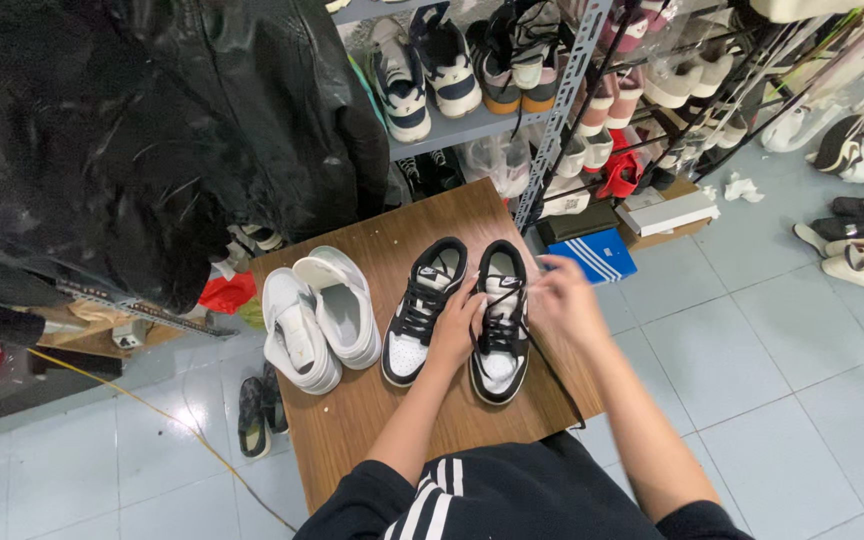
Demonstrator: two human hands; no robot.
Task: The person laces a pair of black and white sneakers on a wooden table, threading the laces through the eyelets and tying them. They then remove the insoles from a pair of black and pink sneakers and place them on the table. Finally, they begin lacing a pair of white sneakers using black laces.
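Two black-and-white sneakers stand side by side, toes toward the person, on a small wooden table (352, 440). The left hand (457, 325) rests on the tongue and lacing of the right-hand sneaker (500, 325), fingers curled down onto it – pinning it rather than lifting it. The right hand (564, 300) is raised just beside that shoe with its fingers pinched on a black lace (542, 360), which trails in a thin line over the table's near right edge.

The risks, as I judge them: the pull on the lace is sideways, so if the left hand's press slackens the shoe may skid or tip toward the edge. The loose lace tail hanging off the table could also snag, and a hard tug might drag the lace out of its eyelets. The other black-and-white sneaker (422, 310) stands just beside and could be nudged.

Both shoes look like smooth leather, black overlays on white panels, with white rubber soles and padded tongues. To their left lies a pair of white sneakers (317, 315), chunky-soled (one leaning on the other). The table top is matte brown board; the floor is pale glossy tile. Behind stands a metal shoe rack (552, 110) crowded with shoes, and crinkled black plastic sheeting (132, 130) hangs at left.
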